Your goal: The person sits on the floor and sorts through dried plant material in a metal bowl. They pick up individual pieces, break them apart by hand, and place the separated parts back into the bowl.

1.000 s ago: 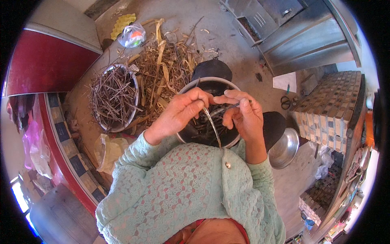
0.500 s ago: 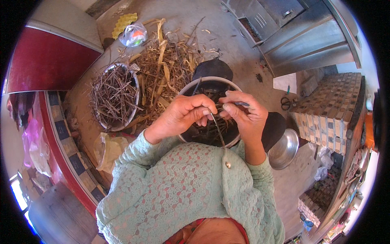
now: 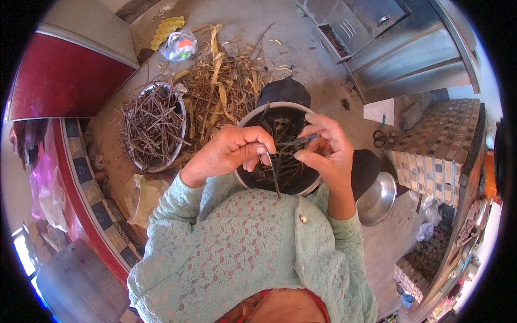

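Bright daylight, hard dark shadows on the ground, sharp centre, fisheye-bent edges.

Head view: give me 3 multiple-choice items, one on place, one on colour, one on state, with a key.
1. Where does the basin of loose dark stems sit relative to the bowl under the hands?
A. to the person's left of it
B. to the person's right of it
C. stacked inside it

2. What colour is the person's knitted sleeve?
A. bright orange
B. pale green
C. black

3. What is the left hand doing?
A. lying flat and open on the floor
B. pinching a thin dark stem
C. holding scissors

Key:
1 A, the basin lies on the left side of the picture, beside the straw pile.
2 B, both sleeves are pale green lace knit.
3 B, its fingertips close on the stem, whose other part the right hand holds above the bowl.
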`<control>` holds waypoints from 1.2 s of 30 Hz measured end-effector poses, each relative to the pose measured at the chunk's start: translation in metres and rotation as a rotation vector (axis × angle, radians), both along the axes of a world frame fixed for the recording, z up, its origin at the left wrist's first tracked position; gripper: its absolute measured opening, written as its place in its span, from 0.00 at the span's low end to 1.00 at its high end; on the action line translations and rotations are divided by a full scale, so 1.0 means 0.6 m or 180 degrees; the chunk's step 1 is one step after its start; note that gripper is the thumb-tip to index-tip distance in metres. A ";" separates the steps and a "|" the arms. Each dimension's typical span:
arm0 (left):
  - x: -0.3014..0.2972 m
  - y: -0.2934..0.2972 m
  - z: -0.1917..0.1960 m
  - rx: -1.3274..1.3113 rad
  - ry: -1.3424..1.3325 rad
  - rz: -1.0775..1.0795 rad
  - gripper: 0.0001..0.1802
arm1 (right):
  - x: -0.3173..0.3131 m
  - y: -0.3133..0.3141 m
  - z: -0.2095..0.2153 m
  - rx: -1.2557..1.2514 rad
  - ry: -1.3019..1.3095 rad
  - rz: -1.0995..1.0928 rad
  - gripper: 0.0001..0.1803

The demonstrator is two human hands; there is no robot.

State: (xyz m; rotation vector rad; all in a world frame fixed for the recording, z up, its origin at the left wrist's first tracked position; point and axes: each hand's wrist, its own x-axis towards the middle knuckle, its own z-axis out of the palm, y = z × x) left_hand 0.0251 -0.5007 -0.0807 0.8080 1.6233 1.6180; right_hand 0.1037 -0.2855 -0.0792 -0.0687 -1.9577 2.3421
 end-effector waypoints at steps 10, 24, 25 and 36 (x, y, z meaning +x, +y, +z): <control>0.013 0.027 -0.015 0.0361 -0.0874 -0.0038 0.06 | 0.003 -0.016 -0.024 -0.0292 -0.0344 0.0187 0.07; -0.025 -0.068 0.007 0.0308 -0.0554 0.1113 0.07 | -0.001 0.004 -0.018 0.0032 0.0101 -0.0405 0.03; -0.032 -0.083 0.008 0.0265 -0.0462 0.1316 0.08 | -0.001 0.006 -0.020 0.0246 0.0169 -0.0385 0.03; -0.081 -0.247 -0.050 -0.3901 0.2603 0.1623 0.12 | 0.003 -0.005 -0.044 0.3689 0.0692 0.0447 0.08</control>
